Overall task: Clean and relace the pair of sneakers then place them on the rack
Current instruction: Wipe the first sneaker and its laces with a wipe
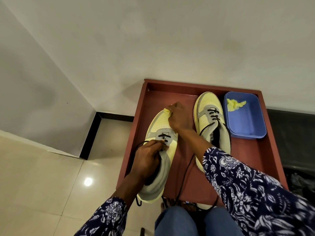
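We see two pale yellow and grey sneakers on a red-brown tray (252, 160) that fills the middle and right of the frame. The left sneaker (160, 126) lies at the tray's left edge, toe toward the top of the frame, heel hanging over the near rim. The left hand (146, 160) grips it at the collar, fingers curled round the tongue and a black lace (183, 176) just below the lowest crossed eyelets; only the bottom rows are laced. The right hand (177, 116) reaches across to the toe and pinches a yellow cloth (166, 111) against it, fingers bunched, only a small fold of cloth showing.

The right sneaker (208, 116) stands flat in the upper middle of the tray, well apart from the first, partly laced, with a loose lace end trailing down toward the bottom of the frame. Just right of it, in the tray's upper right corner, sits a blue tub (247, 126) with a second crumpled yellow rag (235, 103) in it.

Both sleeves are dark blue with a white floral print. Blue-jeaned knees (177, 222) show at the bottom centre.
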Action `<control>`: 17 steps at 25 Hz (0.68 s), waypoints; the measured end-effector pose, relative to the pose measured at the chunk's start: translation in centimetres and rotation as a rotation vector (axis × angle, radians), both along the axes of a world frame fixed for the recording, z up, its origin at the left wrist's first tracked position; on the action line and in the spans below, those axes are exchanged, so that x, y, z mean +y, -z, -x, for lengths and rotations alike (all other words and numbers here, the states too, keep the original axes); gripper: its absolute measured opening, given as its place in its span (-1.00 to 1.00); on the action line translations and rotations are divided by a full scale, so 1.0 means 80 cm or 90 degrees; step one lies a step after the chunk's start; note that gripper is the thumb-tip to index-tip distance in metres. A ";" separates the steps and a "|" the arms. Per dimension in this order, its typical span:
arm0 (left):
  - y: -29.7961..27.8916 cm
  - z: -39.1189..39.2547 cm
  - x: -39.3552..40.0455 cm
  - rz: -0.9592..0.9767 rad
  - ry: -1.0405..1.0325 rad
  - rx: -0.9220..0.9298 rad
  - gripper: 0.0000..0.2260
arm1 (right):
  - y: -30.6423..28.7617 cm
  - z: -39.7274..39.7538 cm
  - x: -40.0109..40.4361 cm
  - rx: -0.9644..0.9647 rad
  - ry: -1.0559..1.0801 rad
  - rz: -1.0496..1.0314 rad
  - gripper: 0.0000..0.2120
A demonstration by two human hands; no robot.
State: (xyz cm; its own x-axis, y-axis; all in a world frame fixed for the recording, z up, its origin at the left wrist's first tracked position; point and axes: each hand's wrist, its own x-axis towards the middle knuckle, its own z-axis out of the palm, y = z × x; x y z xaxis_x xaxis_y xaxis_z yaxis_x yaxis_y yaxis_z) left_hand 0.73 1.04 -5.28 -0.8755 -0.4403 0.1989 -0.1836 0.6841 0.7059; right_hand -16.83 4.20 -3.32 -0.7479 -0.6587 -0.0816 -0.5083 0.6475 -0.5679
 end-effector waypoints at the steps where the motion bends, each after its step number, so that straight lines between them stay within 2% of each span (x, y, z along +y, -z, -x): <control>1: 0.000 0.000 0.000 0.001 0.001 -0.002 -0.70 | 0.003 -0.002 -0.002 0.007 -0.012 0.009 -0.58; 8: 0.001 0.001 0.001 -0.027 -0.008 0.002 -0.73 | 0.001 -0.019 -0.015 0.101 -0.246 -0.093 -0.62; 13: 0.000 0.002 0.003 -0.040 -0.012 0.003 -0.74 | -0.001 -0.020 -0.017 0.115 -0.450 -0.154 -0.62; 15: -0.001 0.002 0.003 -0.044 -0.022 0.002 -0.73 | -0.006 -0.010 -0.015 0.142 -0.455 -0.149 -0.64; 17: -0.002 0.002 0.005 -0.050 -0.027 0.009 -0.68 | -0.007 0.005 -0.011 0.152 -0.365 -0.112 -0.64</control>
